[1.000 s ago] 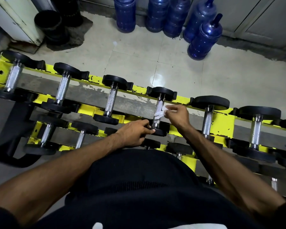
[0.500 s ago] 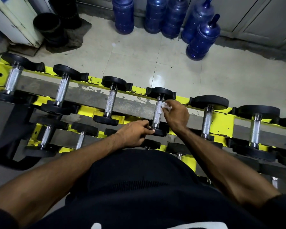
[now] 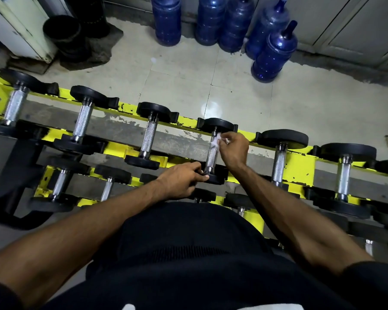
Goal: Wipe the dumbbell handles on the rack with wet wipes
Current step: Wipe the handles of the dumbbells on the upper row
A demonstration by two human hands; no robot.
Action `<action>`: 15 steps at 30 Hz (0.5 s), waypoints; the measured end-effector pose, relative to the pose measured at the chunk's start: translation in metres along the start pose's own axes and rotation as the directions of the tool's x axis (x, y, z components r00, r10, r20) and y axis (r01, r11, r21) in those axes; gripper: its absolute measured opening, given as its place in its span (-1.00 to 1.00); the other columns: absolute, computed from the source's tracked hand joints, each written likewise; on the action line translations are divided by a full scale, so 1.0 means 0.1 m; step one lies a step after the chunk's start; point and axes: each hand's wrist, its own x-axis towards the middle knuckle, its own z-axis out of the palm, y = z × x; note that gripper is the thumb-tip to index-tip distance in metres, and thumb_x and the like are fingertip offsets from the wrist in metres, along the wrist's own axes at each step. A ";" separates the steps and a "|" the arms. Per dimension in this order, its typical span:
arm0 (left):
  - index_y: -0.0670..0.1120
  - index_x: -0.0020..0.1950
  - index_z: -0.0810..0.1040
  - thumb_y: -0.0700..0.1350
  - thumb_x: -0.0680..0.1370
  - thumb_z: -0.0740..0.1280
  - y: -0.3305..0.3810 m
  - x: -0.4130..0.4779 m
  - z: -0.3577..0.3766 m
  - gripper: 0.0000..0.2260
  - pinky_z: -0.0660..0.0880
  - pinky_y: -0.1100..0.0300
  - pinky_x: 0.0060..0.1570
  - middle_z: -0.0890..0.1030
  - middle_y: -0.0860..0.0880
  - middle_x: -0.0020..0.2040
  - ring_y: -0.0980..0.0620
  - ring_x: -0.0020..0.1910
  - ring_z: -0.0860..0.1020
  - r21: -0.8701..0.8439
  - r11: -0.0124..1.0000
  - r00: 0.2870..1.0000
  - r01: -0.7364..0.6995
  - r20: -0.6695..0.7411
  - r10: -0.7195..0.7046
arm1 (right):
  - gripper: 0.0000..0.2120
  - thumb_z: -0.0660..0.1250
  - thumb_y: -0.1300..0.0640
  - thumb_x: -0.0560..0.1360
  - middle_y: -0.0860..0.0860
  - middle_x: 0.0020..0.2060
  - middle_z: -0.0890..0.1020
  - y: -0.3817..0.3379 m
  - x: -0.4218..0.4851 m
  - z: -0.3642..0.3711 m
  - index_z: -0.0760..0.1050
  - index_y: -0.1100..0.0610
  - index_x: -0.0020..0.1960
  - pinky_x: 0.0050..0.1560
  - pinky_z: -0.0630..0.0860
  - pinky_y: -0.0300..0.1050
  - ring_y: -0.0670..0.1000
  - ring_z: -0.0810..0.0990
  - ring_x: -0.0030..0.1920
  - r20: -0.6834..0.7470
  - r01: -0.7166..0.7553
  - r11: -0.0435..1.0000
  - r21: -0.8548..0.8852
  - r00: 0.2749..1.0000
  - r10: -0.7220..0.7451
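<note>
Your right hand (image 3: pixel 234 151) reaches over the top tier of the chipped yellow steel rack (image 3: pixel 300 164), wrist bent and knuckles up. Its fingertips pinch a crumpled white wet wipe (image 3: pixel 216 139) against the far end of the knurled steel handle (image 3: pixel 211 157) of a black-ended dumbbell (image 3: pixel 218 125). That dumbbell lies across the tier, fourth from the left in the row, with its far head at the rack's back edge and its near head toward you. Your left hand (image 3: pixel 179 182) comes in from the lower left, forearm stretched straight. Its fingers curl over the rim of the near head, the fingertips right by the handle's near end, so it grips the weight. The two hands are apart, with most of the handle bare between them. Both bare forearms frame your dark shirt (image 3: pixel 188 253). Neighbouring dumbbells (image 3: pixel 149 135) lie on either side. Beyond the rack, blue plastic water jugs (image 3: pixel 276 52) stand on the pale tiled floor (image 3: pixel 188 86).
</note>
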 end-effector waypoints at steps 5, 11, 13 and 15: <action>0.13 0.48 0.43 -0.06 0.60 0.31 -0.03 -0.02 0.01 -0.57 0.42 0.27 -0.02 0.42 0.04 0.13 0.11 0.07 0.44 -0.001 1.000 1.000 -0.012 -0.002 0.012 | -0.95 0.42 0.10 0.36 -0.09 -0.33 0.64 0.07 -0.24 -0.04 0.58 0.07 -0.24 -0.27 0.52 -0.17 -0.07 0.58 -0.29 0.096 -0.091 0.996 -0.019 0.991 0.093; 0.14 0.47 0.44 -0.06 0.62 0.30 -0.01 0.00 0.00 -0.59 0.31 0.32 -0.05 0.43 0.04 0.17 0.13 0.07 0.43 -0.018 1.000 1.000 0.011 -0.015 -0.011 | -0.85 0.51 0.16 0.28 -0.11 -0.32 0.70 0.17 0.08 0.00 0.61 -0.06 -0.35 -0.11 0.67 0.07 -0.01 0.70 -0.24 0.108 -0.354 0.913 0.205 0.935 0.338; 0.14 0.47 0.44 -0.06 0.62 0.30 0.01 0.00 0.00 -0.59 0.31 0.31 -0.05 0.43 0.04 0.17 0.12 0.07 0.44 -0.013 1.000 1.000 0.012 -0.013 -0.012 | -0.82 0.51 0.22 0.29 -0.05 -0.31 0.71 0.16 0.11 0.03 0.62 -0.04 -0.34 -0.11 0.68 0.07 0.03 0.70 -0.25 0.100 -0.427 0.867 0.257 0.904 0.416; 0.15 0.46 0.45 -0.06 0.61 0.30 0.00 -0.01 -0.01 -0.60 0.33 0.30 -0.05 0.43 0.04 0.16 0.12 0.07 0.44 -0.015 1.000 1.000 0.008 -0.010 -0.008 | -0.81 0.46 0.34 0.32 0.05 -0.33 0.70 0.19 0.03 0.06 0.65 0.06 -0.34 -0.16 0.68 0.08 0.07 0.68 -0.31 0.177 -0.467 0.855 0.227 0.883 0.435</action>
